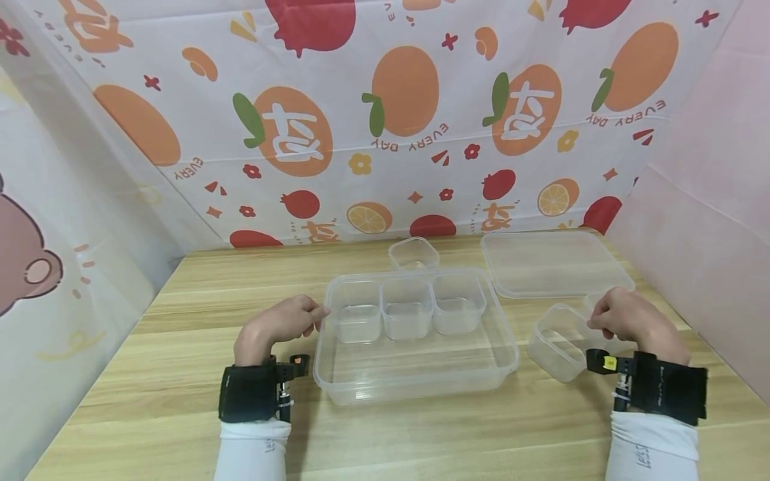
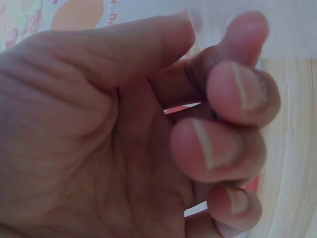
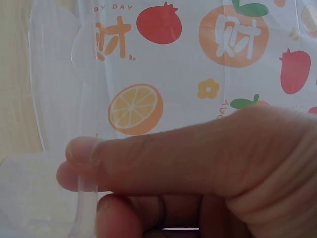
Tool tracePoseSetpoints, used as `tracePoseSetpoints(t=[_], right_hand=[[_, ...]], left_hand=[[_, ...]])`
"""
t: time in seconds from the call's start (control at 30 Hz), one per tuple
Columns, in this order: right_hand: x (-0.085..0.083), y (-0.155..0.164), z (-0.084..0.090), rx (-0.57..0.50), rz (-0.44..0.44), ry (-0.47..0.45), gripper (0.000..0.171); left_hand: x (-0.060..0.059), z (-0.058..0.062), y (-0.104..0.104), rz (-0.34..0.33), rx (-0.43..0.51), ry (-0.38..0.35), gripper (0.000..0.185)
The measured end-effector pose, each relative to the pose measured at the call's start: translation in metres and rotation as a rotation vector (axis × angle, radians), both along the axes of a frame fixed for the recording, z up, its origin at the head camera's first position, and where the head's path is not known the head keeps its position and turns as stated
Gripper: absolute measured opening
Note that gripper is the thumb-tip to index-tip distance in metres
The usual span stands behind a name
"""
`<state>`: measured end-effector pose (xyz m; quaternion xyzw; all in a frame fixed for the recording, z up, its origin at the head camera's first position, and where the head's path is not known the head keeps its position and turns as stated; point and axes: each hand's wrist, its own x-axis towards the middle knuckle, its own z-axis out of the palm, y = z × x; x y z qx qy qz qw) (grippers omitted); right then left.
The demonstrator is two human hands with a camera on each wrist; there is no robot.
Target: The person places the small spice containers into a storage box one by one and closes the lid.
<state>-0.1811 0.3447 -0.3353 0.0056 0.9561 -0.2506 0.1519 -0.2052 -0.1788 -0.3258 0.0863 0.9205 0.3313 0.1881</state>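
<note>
A large clear plastic box (image 1: 415, 374) stands on the table with three small clear tubs (image 1: 408, 321) in a row along its far side. At the box's left rim is my left hand (image 1: 283, 324), thumb and forefinger pinching the edge, the other fingers curled in the left wrist view. To the right of the box, my right hand (image 1: 628, 317) pinches the rim of a small clear tub (image 1: 556, 361) between thumb and forefinger. Another small tub (image 1: 592, 302) is partly hidden behind that hand. In the right wrist view, the pinched tub wall (image 3: 86, 206) runs between the fingertips.
Behind the large box stands one more small tub (image 1: 415, 254). A flat clear lid (image 1: 553, 264) lies at the back right of the wooden table (image 1: 240, 267). Fruit-printed cloth (image 1: 409, 180) hangs along the back, and plain pink cloth (image 1: 716, 220) borders the right side.
</note>
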Motion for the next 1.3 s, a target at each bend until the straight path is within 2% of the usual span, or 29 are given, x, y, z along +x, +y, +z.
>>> tracePoseSetpoints(t=[0.6, 0.7, 0.8, 0.93, 1.3], right_hand=[[0.0, -0.001, -0.001, 0.009, 0.024, 0.022, 0.02], [0.001, -0.002, -0.001, 0.032, 0.063, 0.082, 0.018], [0.001, -0.004, -0.001, 0.062, 0.103, 0.195, 0.017], [0.002, -0.008, 0.0, 0.07, 0.097, 0.307, 0.015], [0.003, -0.014, 0.003, 0.083, 0.001, 0.402, 0.018]], left_hand=[[-0.002, -0.001, -0.001, -0.011, -0.009, -0.004, 0.026], [-0.002, -0.001, -0.001, -0.008, -0.006, -0.005, 0.026], [-0.001, -0.001, 0.0, -0.007, -0.006, -0.004, 0.026], [-0.001, -0.001, -0.001, -0.003, -0.01, -0.001, 0.026], [-0.001, 0.0, -0.001, -0.004, -0.011, -0.006, 0.027]])
